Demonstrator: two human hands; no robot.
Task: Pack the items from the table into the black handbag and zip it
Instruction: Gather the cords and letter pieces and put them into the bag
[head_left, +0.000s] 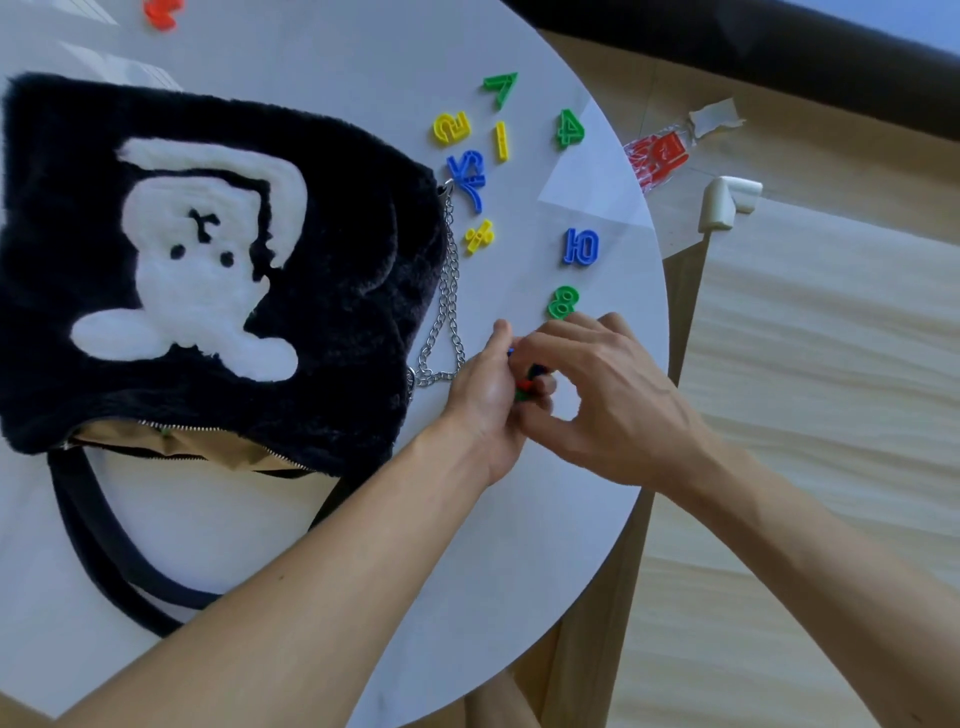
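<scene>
Okay, my left hand (485, 395) and right hand (608, 395) are pressed together near the right edge of the table (467, 571). Both are curled round 1 small bunch of pieces (527, 382); blue, red and green bits show between the fingers, count unclear. Left hand cups them, palm turned toward the right hand. Right hand pinches in from the other side, probably so nothing slips. My read: I'm gathering several into 1 handful to save trips to the bag.

Handbag (332, 322) lies flat on the left, furry black, white animal patch facing up. Its zip (208, 430) is open along the near edge with tan lining showing. The mouth faces me, so a handful can go straight in. Chain (447, 312) hangs off the bag's right side, just beside my left hand. Black strap (104, 561) loops on the table nearer me.

Loose on the table:
- green 8 (562, 301), just beyond my right fingers
- blue letter (581, 247)
- yellow percent sign (479, 236)
- blue shapes (469, 174), just beside the bag's corner
- yellow 2 (452, 128)
- yellow 1 (501, 140)
- green 7 (500, 87)
- green 4 (570, 127)
- 1 red piece (163, 11), far off at the top edge

Task looks partway: many pieces out, zip not closed. The 8 is nearest, a likely next pick. Risk: an overfull handful spilling off the nearby table edge.
</scene>
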